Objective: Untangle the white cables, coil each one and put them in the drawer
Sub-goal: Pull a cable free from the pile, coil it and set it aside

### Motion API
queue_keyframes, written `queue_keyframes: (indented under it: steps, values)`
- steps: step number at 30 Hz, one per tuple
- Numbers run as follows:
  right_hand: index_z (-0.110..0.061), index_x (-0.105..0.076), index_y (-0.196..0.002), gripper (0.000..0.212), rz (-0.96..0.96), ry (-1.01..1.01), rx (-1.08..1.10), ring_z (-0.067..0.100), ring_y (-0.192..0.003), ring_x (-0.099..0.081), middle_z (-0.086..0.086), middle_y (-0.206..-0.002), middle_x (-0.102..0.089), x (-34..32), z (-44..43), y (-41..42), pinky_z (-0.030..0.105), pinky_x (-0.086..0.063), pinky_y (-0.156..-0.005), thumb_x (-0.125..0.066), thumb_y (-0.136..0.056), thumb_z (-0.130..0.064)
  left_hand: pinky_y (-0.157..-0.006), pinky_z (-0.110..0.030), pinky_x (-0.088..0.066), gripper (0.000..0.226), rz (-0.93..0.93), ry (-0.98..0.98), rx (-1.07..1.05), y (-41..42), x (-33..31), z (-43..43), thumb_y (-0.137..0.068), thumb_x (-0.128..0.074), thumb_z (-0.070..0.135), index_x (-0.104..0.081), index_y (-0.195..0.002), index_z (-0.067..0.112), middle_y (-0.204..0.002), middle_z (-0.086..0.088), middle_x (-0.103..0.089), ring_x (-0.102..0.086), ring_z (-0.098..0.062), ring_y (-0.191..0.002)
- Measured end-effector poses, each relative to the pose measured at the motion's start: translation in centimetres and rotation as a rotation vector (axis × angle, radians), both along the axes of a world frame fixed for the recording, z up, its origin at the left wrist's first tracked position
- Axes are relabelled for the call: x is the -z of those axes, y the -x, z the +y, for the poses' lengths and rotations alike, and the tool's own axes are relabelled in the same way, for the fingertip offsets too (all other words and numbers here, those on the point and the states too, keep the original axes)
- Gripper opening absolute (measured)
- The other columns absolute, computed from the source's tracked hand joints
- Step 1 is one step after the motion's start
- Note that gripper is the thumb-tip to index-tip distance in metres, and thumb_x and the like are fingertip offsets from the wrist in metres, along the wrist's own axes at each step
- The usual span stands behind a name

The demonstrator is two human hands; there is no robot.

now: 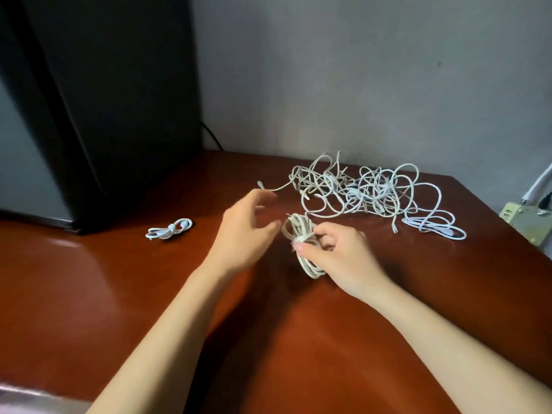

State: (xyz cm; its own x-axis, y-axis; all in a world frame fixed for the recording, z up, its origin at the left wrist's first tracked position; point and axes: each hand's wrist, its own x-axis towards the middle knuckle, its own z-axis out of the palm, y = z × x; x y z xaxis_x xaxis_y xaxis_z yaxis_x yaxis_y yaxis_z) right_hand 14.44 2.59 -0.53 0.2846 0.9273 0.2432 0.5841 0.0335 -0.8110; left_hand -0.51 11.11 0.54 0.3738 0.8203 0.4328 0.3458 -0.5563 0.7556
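Note:
A tangle of white cables (355, 189) lies at the back of the reddish-brown table (119, 279), with one loose end trailing left. My right hand (337, 258) pinches a coiled white cable (301, 234) just above the table, in front of the tangle. My left hand (248, 231) hovers just left of that coil with its fingers spread and relaxed, holding nothing. A small coiled white cable (168, 230) rests on the table at the left. Another loosely bundled white cable (433, 225) lies at the tangle's right edge. No drawer is in view.
A tall black appliance (104, 115) stands at the back left of the table. A grey wall (358, 79) runs behind. A beige socket box (528, 219) with cords sits past the table's right edge.

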Motion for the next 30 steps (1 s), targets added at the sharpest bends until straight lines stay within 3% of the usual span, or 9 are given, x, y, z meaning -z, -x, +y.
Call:
queue_keyframes:
  steps: [3, 6, 8, 11, 15, 20, 24, 27, 30]
  values:
    - [-0.019, -0.064, -0.067, 0.025, -0.074, 0.0, 0.048, 0.005, -0.052, -0.054, -0.008, -0.053, -0.063, -0.5, 2.1, 2.8, 0.033, -0.047, -0.062, -0.075, -0.072, -0.04, -0.101, -0.031, -0.038, 0.049, 0.317, -0.137, -0.229, 6.3, 0.2, 2.3, -0.079, -0.068, 0.006, -0.056, -0.126, 0.013, -0.127, -0.006, -0.058, -0.048, -0.024, -0.122]
    - [-0.018, -0.06, -0.062, 0.033, -0.126, -0.001, 0.065, 0.01, -0.059, -0.06, -0.007, -0.053, -0.063, -0.6, 4.4, 6.0, 0.033, -0.049, -0.062, -0.075, -0.069, -0.047, -0.106, -0.041, -0.034, 0.059, 0.483, -0.027, -0.358, 11.1, 1.0, 3.9, -0.079, -0.072, 0.01, -0.051, -0.134, 0.01, -0.136, -0.014, -0.052, -0.042, -0.034, -0.128]
    - [-0.017, -0.057, -0.061, 0.039, -0.16, 0.006, 0.064, 0.013, -0.063, -0.062, -0.004, -0.056, -0.065, -0.4, 6.0, 8.0, 0.034, -0.051, -0.062, -0.075, -0.069, -0.051, -0.102, -0.038, -0.039, 0.056, 0.467, 0.029, -0.36, 12.9, 1.5, 4.7, -0.078, -0.076, 0.011, -0.056, -0.13, 0.01, -0.13, -0.013, -0.058, -0.05, -0.032, -0.122]
    - [-0.019, -0.051, -0.058, 0.043, -0.195, 0.015, 0.076, 0.017, -0.067, -0.062, -0.003, -0.061, -0.065, -0.4, 7.9, 10.2, 0.036, -0.052, -0.062, -0.074, -0.069, -0.054, -0.081, -0.032, -0.047, 0.027, 0.419, -0.023, -0.344, 13.8, 2.2, 5.6, -0.077, -0.077, 0.012, -0.071, -0.103, 0.014, -0.098, -0.005, -0.071, -0.064, -0.025, -0.095]
    - [-0.021, -0.048, -0.06, 0.045, -0.226, 0.043, 0.115, 0.02, -0.075, -0.063, 0.0, -0.074, -0.067, -0.2, 10.3, 11.8, 0.036, -0.052, -0.063, -0.073, -0.069, -0.056, -0.068, -0.03, -0.045, 0.011, 0.346, -0.051, -0.404, 13.3, 2.5, 7.2, -0.076, -0.078, 0.016, -0.074, -0.087, 0.015, -0.08, -0.002, -0.07, -0.062, -0.019, -0.076]
    - [-0.02, -0.054, -0.077, 0.044, -0.267, 0.09, 0.171, 0.023, -0.086, -0.064, 0.002, -0.089, -0.068, 0.2, 13.1, 12.6, 0.028, -0.039, -0.06, -0.07, -0.071, -0.061, -0.071, -0.03, -0.044, 0.013, 0.322, -0.085, -0.49, 12.7, 2.8, 9.2, -0.08, -0.075, 0.014, -0.073, -0.092, 0.01, -0.087, -0.006, -0.068, -0.06, -0.022, -0.084]
    - [-0.019, -0.056, -0.091, 0.051, -0.355, 0.11, 0.187, 0.025, -0.092, -0.064, 0.003, -0.097, -0.068, 0.4, 13.6, 13.0, 0.028, -0.042, -0.064, -0.066, -0.073, -0.065, -0.085, -0.032, -0.045, 0.028, 0.344, -0.089, -0.467, 13.0, 3.1, 9.5, -0.081, -0.075, 0.015, -0.071, -0.108, 0.009, -0.104, -0.009, -0.07, -0.061, -0.027, -0.101]
    - [-0.019, -0.054, -0.09, 0.055, -0.411, 0.099, 0.184, 0.027, -0.094, -0.064, 0.004, -0.099, -0.068, 0.3, 13.0, 12.9, 0.029, -0.041, -0.066, -0.06, -0.075, -0.071, -0.095, -0.027, -0.036, 0.044, 0.38, -0.087, -0.435, 13.3, 3.0, 8.9, -0.081, -0.075, 0.019, -0.064, -0.123, 0.01, -0.12, -0.009, -0.065, -0.054, -0.028, -0.114]
    - [-0.019, -0.057, -0.087, 0.054, -0.458, 0.104, 0.17, 0.028, -0.093, -0.064, 0.004, -0.096, -0.068, -0.2, 11.9, 12.4, 0.03, -0.041, -0.066, -0.053, -0.078, -0.072, -0.09, -0.016, -0.024, 0.038, 0.354, -0.147, -0.417, 13.1, 2.6, 8.0, -0.083, -0.071, 0.014, -0.065, -0.12, 0.01, -0.122, -0.008, -0.062, -0.048, -0.028, -0.116]
